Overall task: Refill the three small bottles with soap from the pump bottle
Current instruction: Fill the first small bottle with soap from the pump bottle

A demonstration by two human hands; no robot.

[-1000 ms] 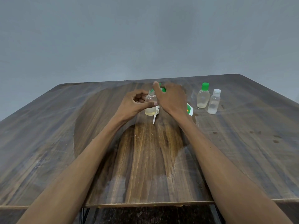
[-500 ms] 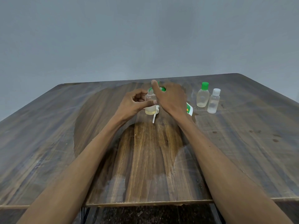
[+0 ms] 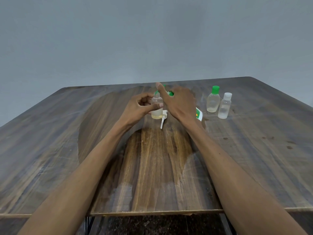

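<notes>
Head-camera view of a wooden table (image 3: 67,150) set against a plain grey wall (image 3: 152,34). Both bare forearms extend from the near edge toward the middle of the tabletop. The left hand (image 3: 137,108) grips a small clear bottle (image 3: 156,107), thumb across its front and fingers curled behind; the bottle stands upright, its neck uncapped, with a shallow layer of yellowish liquid at the bottom. The right hand (image 3: 177,102) is just right of that bottle, back toward the camera, thumb raised beside the bottle's neck; its fingers are hidden behind the hand, with something green (image 3: 171,93) showing at them, so whether they hold anything cannot be told. A white pump head (image 3: 164,117) with its dip tube lies on the table, just in front of the held bottle. Behind the right wrist, the white and green bottom end of the pump bottle (image 3: 199,115) is visible, the rest hidden. To the right stand two more small bottles, close together and upright: a green-capped bottle (image 3: 213,100) and, nearer, a white-capped bottle (image 3: 224,106).
</notes>
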